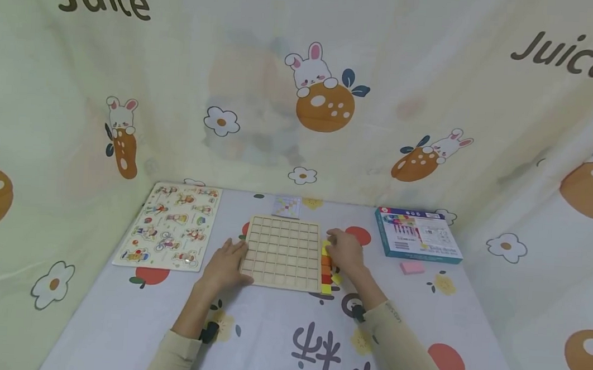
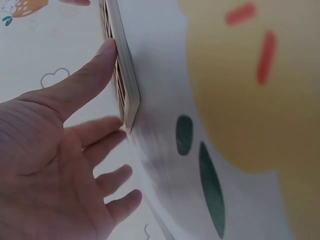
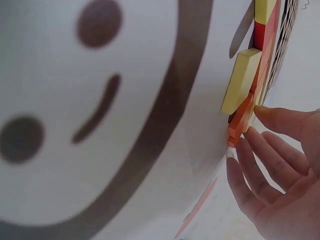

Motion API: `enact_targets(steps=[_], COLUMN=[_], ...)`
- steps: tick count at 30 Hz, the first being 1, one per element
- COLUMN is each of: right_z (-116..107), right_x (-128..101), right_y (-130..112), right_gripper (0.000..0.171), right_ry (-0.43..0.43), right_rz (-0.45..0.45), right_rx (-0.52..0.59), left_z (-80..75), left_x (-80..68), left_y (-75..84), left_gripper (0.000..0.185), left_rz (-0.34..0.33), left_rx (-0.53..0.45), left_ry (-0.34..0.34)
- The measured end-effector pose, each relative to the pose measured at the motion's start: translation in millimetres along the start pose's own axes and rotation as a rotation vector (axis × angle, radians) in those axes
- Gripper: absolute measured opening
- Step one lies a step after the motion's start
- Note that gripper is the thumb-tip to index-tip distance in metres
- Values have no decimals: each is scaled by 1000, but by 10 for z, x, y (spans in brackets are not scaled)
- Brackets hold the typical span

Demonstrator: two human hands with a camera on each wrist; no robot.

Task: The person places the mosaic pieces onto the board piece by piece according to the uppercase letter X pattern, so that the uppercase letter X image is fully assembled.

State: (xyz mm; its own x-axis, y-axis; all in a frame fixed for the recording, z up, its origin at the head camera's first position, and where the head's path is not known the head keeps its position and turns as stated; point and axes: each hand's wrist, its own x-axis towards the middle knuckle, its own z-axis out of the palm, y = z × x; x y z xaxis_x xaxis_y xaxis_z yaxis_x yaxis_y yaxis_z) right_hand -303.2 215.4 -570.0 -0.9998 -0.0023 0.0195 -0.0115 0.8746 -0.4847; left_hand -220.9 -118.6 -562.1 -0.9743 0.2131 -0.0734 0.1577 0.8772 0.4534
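A pale wooden grid board [image 1: 283, 251] lies flat in the middle of the table. My left hand [image 1: 228, 261] lies flat at its near left corner. In the left wrist view the straight fingers [image 2: 87, 82] touch the board's edge [image 2: 125, 80]. A row of yellow, orange and red blocks [image 1: 326, 271] lines the board's right edge. My right hand [image 1: 345, 252] rests over that row. In the right wrist view its fingertips [image 3: 262, 112] touch the orange and yellow blocks [image 3: 242, 87], with the fingers nearly straight.
A picture puzzle board [image 1: 171, 226] lies at the left. A blue box [image 1: 417, 235] and a pink eraser [image 1: 412, 267] sit at the right. A small pattern card [image 1: 287, 206] lies behind the grid board. Printed cloth walls close in three sides.
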Motion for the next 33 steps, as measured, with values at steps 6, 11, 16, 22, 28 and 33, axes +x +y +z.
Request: enact_targets(steps=[6, 11, 16, 22, 28, 33], right_z=[17, -4, -21, -5, -52, -55], right_x=[49, 89, 108, 112, 118, 155], right_y=[22, 36, 44, 61, 42, -28], right_gripper=[38, 33, 30, 27, 29, 30], right_ry=[24, 36, 47, 41, 77, 70], right_rz=[7, 15, 27, 33, 40, 52], right_rx=[23, 59, 135, 202, 268, 276], left_z=[-3, 15, 41, 62, 68, 61], left_x=[-25, -47, -46, -98, -103, -125], left_y=[15, 56, 53, 29, 65, 84], left_gripper=[94, 96, 95, 95, 93, 92], left_rz=[46, 40, 34, 10, 8, -3], left_rx=[77, 84, 109, 108, 110, 97], left_ry=[-50, -61, -44, -50, -40, -33])
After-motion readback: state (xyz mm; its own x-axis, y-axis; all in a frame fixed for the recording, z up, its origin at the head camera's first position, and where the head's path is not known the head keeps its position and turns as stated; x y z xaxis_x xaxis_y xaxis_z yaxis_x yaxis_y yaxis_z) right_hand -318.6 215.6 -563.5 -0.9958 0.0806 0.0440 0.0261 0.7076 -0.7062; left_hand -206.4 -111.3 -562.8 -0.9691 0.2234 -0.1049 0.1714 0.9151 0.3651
